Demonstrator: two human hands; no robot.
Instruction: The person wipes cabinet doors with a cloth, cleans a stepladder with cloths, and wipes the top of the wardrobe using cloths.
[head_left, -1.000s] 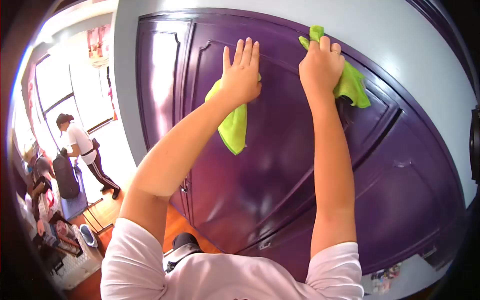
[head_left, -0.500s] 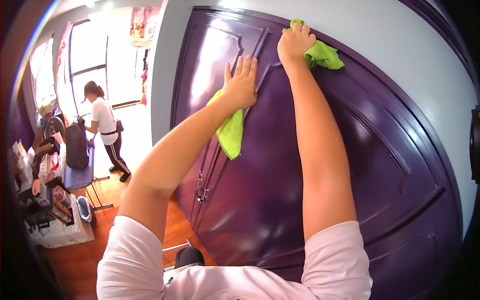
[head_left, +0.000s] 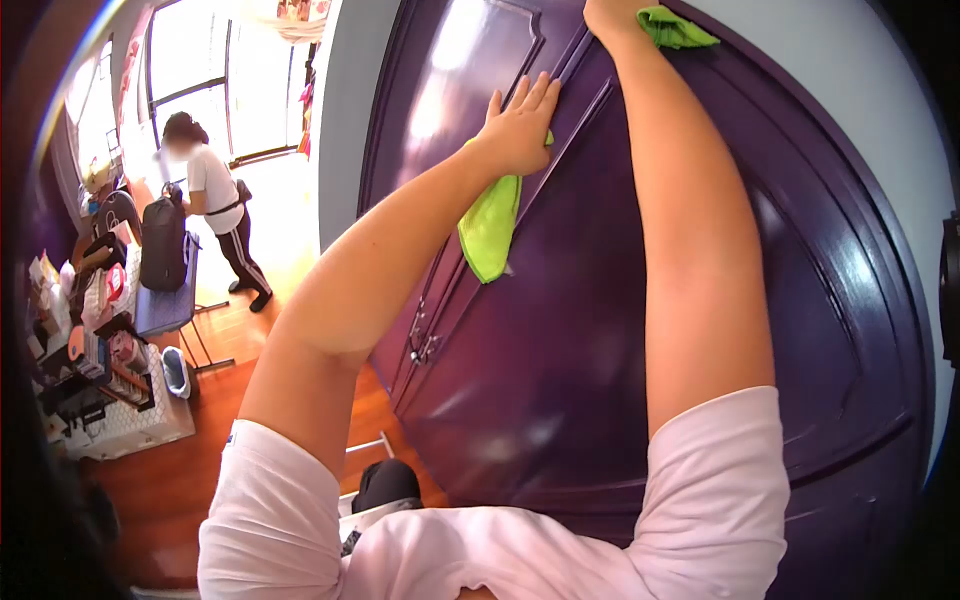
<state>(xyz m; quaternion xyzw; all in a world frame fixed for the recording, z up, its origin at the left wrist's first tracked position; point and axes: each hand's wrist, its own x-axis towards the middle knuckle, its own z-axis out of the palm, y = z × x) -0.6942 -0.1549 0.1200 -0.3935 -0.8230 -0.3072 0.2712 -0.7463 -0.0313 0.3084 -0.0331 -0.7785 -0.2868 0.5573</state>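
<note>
My left hand (head_left: pixel 522 130) presses against a purple panelled door (head_left: pixel 570 330), its four fingers stretched upward. A lime-green cloth (head_left: pixel 490 235) is held under its palm, near the thumb, and hangs below the wrist. My right hand (head_left: pixel 612 15) is at the top edge of the view, its fingers cut off by the frame. Another green cloth (head_left: pixel 676 28) sticks out to the right of that hand, close to the door's curved upper border. Metal handles (head_left: pixel 424 345) sit low on the door's left part.
At left, a person in a white shirt (head_left: pixel 215 185) stands by a black backpack (head_left: pixel 163 240) on a blue folding table (head_left: pixel 165 312). A white crate with assorted items (head_left: pixel 150 430) stands on the wooden floor (head_left: pixel 240 420). Below me is a black rounded thing (head_left: pixel 388 485).
My right hand has gone up, partly out of view, with its cloth. My left hand and its cloth sit higher and further right in view. The view itself has shifted.
</note>
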